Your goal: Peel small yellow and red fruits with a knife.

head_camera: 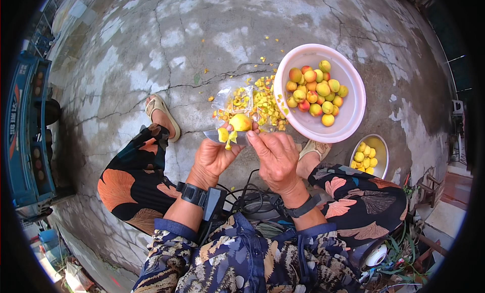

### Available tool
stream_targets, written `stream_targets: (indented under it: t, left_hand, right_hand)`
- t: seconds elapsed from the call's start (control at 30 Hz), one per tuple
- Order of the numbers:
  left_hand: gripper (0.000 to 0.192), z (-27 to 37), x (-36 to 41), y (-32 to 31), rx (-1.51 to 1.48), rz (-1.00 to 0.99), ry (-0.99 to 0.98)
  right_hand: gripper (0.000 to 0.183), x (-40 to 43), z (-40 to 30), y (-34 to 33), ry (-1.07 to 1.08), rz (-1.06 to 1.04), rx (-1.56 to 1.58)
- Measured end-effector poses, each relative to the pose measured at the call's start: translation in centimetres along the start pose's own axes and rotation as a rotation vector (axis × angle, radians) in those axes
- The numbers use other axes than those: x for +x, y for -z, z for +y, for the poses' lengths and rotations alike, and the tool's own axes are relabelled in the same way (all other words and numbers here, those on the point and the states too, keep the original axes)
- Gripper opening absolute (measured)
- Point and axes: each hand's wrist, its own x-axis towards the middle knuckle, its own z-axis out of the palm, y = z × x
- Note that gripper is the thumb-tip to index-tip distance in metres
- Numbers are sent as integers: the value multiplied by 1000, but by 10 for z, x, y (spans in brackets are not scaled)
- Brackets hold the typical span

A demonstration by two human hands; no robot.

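My left hand (216, 155) holds a yellow apricot-like fruit (241, 122), partly peeled. My right hand (277, 159) grips a knife, whose steel blade (212, 135) points left below the fruit, with pieces of peel (230, 137) on it. Beyond my hands, many yellow peelings (265, 100) lie on and around a clear plastic bag (224, 97). A large pale pink basin (360, 89) to the right holds many unpeeled yellow and red fruits (323, 89). Nearer on the right, a smaller metal bowl (384, 153) contains several peeled yellow fruits (366, 155). The knife handle is hidden by my right hand.
Cracked concrete ground (212, 43) spreads around, with scattered bits of peel. My sandalled feet stand left and right of the peelings. Black cables (246, 196) lie between my legs. A blue vehicle (28, 130) is at the far left; plants (398, 251) grow at lower right.
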Motion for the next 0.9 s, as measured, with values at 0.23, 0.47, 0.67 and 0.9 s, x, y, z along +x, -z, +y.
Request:
stream_targets:
  t: [0.23,0.47,0.67,0.9]
  left_hand:
    - [57,-2,1,4,-13,-54,-9]
    - [61,-5,-1,10,102,-85,-87]
    - [60,-1,-2,13,167,-63,-89]
    - [58,-2,-3,4,174,-63,-26]
  right_hand:
    - [54,1,0,1,-8,-21,-1]
    - [53,0,4,3,-42,7,-85]
    - [51,2,9,3,-73,11,-50]
    - [45,-2,28,7,-264,-2,-89]
